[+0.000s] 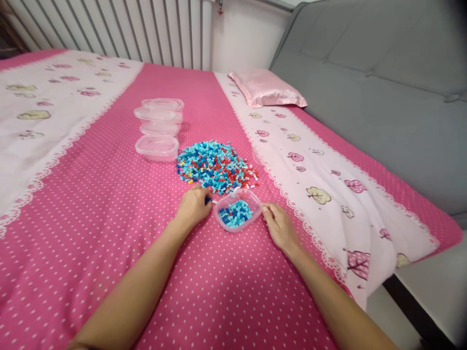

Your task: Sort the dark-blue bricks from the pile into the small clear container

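A clear plastic container (257,206) with a rounded rim stands on the bed, its bottom covered with light and dark blue toy bricks (236,214). The fingers of my right hand (280,226) are closed on its right rim. On the other side, my left hand (194,205) is curled at the near edge of the brick pile, with a dark blue brick (207,200) at its fingertips. Small loose bricks (215,163) lie heaped just beyond both hands, mostly light blue, with dark blue, red, white and a few yellow ones.
Several clear plastic containers (157,146) stand in a row left of the pile. A pink pillow (270,88) lies farther back, near the grey padded backrest (372,73). The pink dotted bedspread (109,204) has pale printed bands and some wrinkles. A white radiator (146,31) runs along the wall.
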Tool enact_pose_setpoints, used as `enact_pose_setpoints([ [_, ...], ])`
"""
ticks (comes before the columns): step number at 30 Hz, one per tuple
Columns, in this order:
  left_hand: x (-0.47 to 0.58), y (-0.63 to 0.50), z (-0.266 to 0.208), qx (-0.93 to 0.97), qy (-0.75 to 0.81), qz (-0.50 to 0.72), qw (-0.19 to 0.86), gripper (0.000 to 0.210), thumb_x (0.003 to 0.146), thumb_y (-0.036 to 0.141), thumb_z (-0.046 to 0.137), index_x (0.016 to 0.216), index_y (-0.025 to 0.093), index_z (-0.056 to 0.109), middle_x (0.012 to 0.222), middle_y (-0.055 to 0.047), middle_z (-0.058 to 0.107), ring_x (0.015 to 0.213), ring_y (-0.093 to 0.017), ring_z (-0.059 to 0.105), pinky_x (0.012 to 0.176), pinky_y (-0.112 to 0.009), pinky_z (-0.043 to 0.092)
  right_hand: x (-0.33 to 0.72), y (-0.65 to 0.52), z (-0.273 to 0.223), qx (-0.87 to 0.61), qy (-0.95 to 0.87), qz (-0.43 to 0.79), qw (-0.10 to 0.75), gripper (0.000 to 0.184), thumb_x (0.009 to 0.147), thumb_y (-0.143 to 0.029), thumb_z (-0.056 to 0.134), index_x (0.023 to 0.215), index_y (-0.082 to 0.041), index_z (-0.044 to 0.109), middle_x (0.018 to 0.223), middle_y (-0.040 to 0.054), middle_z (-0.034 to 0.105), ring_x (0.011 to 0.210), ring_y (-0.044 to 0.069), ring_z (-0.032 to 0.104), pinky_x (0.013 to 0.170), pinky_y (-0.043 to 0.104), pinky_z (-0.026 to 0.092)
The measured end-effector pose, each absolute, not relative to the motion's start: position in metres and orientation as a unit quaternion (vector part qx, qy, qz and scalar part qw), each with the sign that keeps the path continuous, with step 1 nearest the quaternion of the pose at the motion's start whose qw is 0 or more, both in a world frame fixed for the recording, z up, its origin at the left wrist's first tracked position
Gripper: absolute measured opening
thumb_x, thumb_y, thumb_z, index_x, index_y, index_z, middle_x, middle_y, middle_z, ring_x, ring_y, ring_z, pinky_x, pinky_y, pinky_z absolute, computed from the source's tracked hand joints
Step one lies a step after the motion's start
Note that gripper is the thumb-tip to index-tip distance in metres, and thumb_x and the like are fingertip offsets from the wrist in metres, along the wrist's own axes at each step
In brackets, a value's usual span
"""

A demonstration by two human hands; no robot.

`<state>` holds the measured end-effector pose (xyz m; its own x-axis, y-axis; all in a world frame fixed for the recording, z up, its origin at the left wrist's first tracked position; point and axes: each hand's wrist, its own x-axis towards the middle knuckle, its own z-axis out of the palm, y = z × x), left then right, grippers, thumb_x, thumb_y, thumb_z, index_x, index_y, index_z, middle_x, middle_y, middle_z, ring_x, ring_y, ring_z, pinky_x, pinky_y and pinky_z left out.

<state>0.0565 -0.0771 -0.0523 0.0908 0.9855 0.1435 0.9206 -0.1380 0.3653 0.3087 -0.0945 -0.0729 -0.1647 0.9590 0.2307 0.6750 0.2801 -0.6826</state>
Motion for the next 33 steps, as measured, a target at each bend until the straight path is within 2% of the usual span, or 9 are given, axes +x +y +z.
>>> enact_pose_setpoints([
  [6, 0.054, -0.076, -0.049, 0.731, 0.639, 0.219, 0.103, 0.020, 0.063, 0.012, 0.048, 0.073, 0.014, 0.065, 0.074, -0.007, 0.061, 0.070, -0.018, 0.055, 0.065, -0.028, 0.044, 0.308, -0.094, -0.073, -0.559, -0.730, 0.217, 0.328, 0.036, 0.090, -0.042, 0.031, 0.091, -0.018, 0.058, 0.081, 0.0068, 0.062, 0.078, 0.020, 0.056, 0.074, 0.033, 0.042],
  [11, 0.050, -0.080, -0.029, 0.695, 0.642, 0.303, 0.115, 0.015, 0.063, 0.014, 0.053, 0.072, 0.012, 0.065, 0.067, -0.004, 0.057, 0.062, -0.015, 0.054, 0.062, -0.028, 0.046, 0.308, -0.095, -0.073, -0.563, -0.731, 0.212, 0.321, 0.036, 0.091, -0.042, 0.031, 0.091, -0.018, 0.059, 0.082, 0.0072, 0.061, 0.080, 0.020, 0.055, 0.075, 0.033, 0.042],
  [16, 0.069, -0.100, -0.001, 0.701, 0.557, 0.409, 0.174, 0.012, 0.066, 0.015, 0.055, 0.075, 0.015, 0.063, 0.076, -0.002, 0.058, 0.062, -0.010, 0.055, 0.061, -0.024, 0.050, 0.308, -0.095, -0.072, -0.559, -0.735, 0.211, 0.321, 0.037, 0.091, -0.042, 0.031, 0.090, -0.017, 0.059, 0.084, 0.0077, 0.061, 0.080, 0.021, 0.054, 0.075, 0.033, 0.041],
  [21, 0.099, -0.118, -0.002, 0.753, 0.475, 0.401, 0.217, 0.014, 0.068, 0.011, 0.055, 0.078, 0.017, 0.063, 0.079, -0.003, 0.059, 0.068, -0.010, 0.056, 0.065, -0.025, 0.051, 0.308, -0.094, -0.072, -0.557, -0.737, 0.214, 0.318, 0.039, 0.091, -0.044, 0.030, 0.086, -0.018, 0.059, 0.082, 0.0066, 0.061, 0.078, 0.020, 0.054, 0.072, 0.032, 0.041],
  [24, 0.106, -0.119, -0.007, 0.775, 0.456, 0.392, 0.197, 0.023, 0.069, 0.013, 0.058, 0.090, 0.019, 0.064, 0.090, -0.004, 0.060, 0.076, -0.013, 0.056, 0.071, -0.029, 0.050, 0.309, -0.094, -0.072, -0.556, -0.737, 0.215, 0.317, 0.039, 0.091, -0.044, 0.030, 0.085, -0.018, 0.059, 0.082, 0.0067, 0.061, 0.078, 0.020, 0.054, 0.072, 0.032, 0.041],
  [26, 0.101, -0.114, -0.007, 0.770, 0.457, 0.407, 0.178, 0.025, 0.070, 0.018, 0.060, 0.095, 0.019, 0.063, 0.097, -0.005, 0.060, 0.080, -0.013, 0.055, 0.069, -0.027, 0.049, 0.309, -0.094, -0.073, -0.557, -0.737, 0.214, 0.317, 0.039, 0.091, -0.043, 0.030, 0.086, -0.018, 0.059, 0.083, 0.0070, 0.061, 0.079, 0.021, 0.054, 0.073, 0.032, 0.041],
  [30, 0.065, -0.093, -0.011, 0.718, 0.521, 0.445, 0.119, 0.019, 0.077, 0.026, 0.055, 0.090, 0.018, 0.065, 0.088, -0.004, 0.062, 0.070, -0.011, 0.054, 0.060, -0.023, 0.046, 0.309, -0.094, -0.074, -0.558, -0.736, 0.207, 0.322, 0.038, 0.091, -0.042, 0.031, 0.089, -0.017, 0.059, 0.083, 0.0076, 0.061, 0.079, 0.021, 0.055, 0.074, 0.033, 0.041],
  [33, 0.030, -0.074, -0.025, 0.645, 0.643, 0.409, 0.049, 0.023, 0.079, 0.024, 0.046, 0.091, 0.016, 0.065, 0.085, -0.005, 0.063, 0.073, -0.014, 0.056, 0.069, -0.027, 0.047, 0.308, -0.094, -0.073, -0.558, -0.736, 0.208, 0.320, 0.036, 0.091, -0.042, 0.031, 0.090, -0.018, 0.058, 0.081, 0.0070, 0.061, 0.079, 0.020, 0.055, 0.074, 0.033, 0.041],
])
